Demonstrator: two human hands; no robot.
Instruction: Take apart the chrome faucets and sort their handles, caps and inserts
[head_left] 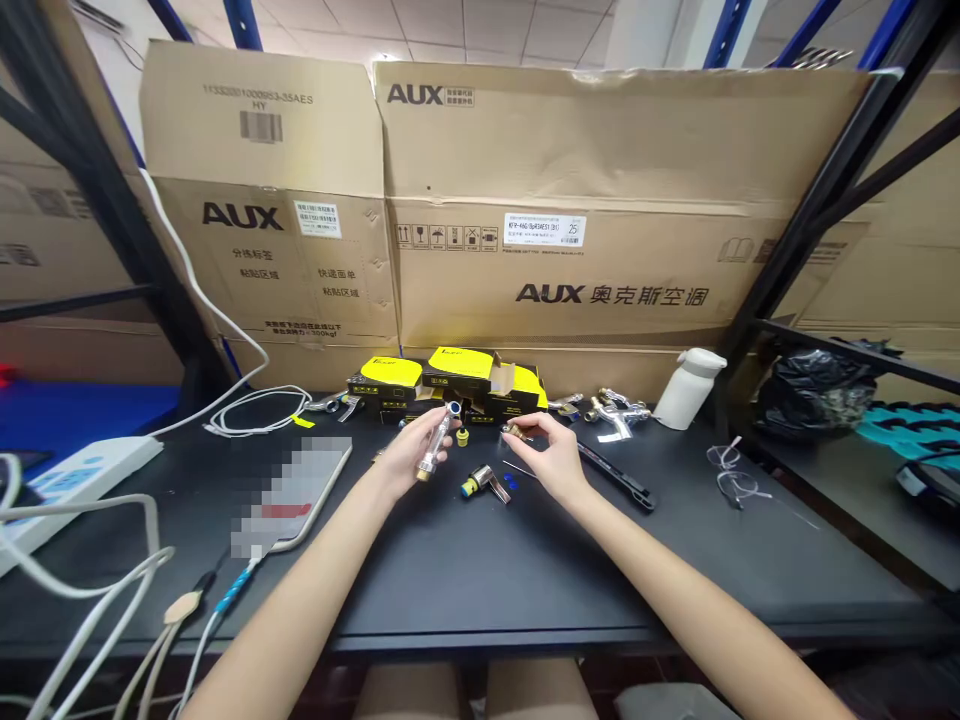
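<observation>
My left hand (405, 455) is closed around a chrome faucet body (433, 452), held at a tilt above the black table, with a round opening at its top and a brass-coloured end at its bottom. To its right, my right hand (555, 458) pinches a small brass fitting (513, 430) between thumb and fingers; part of it is hidden. Between the hands lies a chrome piece with a lever (484, 482) and a yellow and blue end. Small blue parts (511, 481) and a thin metal rod (519, 468) lie beside it. A small yellowish part (462, 438) stands behind.
Yellow-and-black boxes (459, 362) stand at the back, with chrome faucets (616, 412) to their right. A black utility knife (619, 480), white bottle (686, 392) and glasses (739, 480) are on the right. A phone (319, 500), cables and power strip (79, 490) occupy the left.
</observation>
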